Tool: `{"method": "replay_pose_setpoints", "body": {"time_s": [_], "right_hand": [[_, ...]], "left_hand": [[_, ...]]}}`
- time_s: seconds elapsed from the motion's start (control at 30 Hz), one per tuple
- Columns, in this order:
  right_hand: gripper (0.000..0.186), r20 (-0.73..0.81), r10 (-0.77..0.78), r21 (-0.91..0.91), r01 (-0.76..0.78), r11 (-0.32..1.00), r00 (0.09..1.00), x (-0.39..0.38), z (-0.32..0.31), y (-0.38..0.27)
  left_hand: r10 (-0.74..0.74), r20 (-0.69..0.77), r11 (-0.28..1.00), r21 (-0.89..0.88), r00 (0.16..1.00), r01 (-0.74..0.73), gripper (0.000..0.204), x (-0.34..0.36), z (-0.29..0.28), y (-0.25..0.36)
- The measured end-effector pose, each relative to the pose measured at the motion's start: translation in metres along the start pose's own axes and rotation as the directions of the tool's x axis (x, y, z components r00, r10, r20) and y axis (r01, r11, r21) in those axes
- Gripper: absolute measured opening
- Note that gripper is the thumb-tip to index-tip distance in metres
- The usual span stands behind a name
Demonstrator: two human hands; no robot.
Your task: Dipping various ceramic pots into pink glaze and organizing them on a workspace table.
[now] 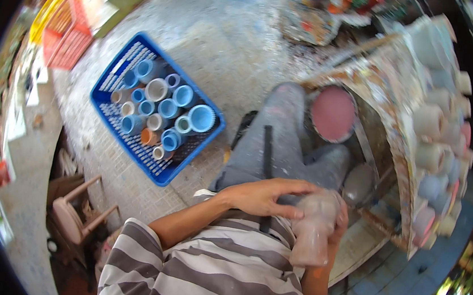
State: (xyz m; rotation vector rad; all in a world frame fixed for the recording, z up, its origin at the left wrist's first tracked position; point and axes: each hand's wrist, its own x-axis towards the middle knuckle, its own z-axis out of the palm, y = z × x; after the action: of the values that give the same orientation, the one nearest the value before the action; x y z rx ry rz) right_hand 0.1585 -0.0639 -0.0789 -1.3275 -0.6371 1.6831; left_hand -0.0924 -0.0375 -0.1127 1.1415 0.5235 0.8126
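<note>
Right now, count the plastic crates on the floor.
3: a blue crate holding cups left of the knees, a red crate beyond it, and a yellow crate behind; others may be hidden.

Blue crate (161, 175), pink paint bucket (333, 113), grey-striped shirt (207, 275)

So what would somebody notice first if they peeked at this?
Probably the bright blue crate on the speckled floor at the left, packed with little blue, white and orange cups. Next, low in the middle, the left hand and right hand wrapped around a pale, paint-smeared pot. Just above them sits a round pink bucket of paint, beside racks of pale pots on the right.
</note>
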Motion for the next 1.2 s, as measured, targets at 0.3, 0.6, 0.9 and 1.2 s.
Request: {"method": "replay_pose_setpoints", "body": {"time_s": [0.3,0.6,0.9,1.2], "right_hand": [[0.054,-0.111,0.026,0.177,-0.006,0.984,0.993,-0.005,-0.019,0.002],[0.045,0.073,-0.342,-0.423,0.340,0.840,0.937,-0.046,-0.034,-0.037],[0.021,-0.370,-0.738,-0.755,0.280,0.593,0.565,0.017,-0.087,0.024],[0.018,-0.486,-0.769,-0.767,0.217,0.603,0.415,0.074,-0.096,0.034]], "left_hand": [[-0.379,0.333,0.717,-0.484,0.863,0.502,0.056,0.058,0.046,-0.010],[-0.290,-0.228,0.936,0.136,0.929,0.326,0.032,0.123,0.059,-0.037],[0.182,-0.439,0.765,0.625,0.880,0.153,0.028,0.162,0.109,-0.084],[-0.087,-0.381,0.783,0.545,0.920,0.300,0.023,0.167,0.110,-0.068]]}}
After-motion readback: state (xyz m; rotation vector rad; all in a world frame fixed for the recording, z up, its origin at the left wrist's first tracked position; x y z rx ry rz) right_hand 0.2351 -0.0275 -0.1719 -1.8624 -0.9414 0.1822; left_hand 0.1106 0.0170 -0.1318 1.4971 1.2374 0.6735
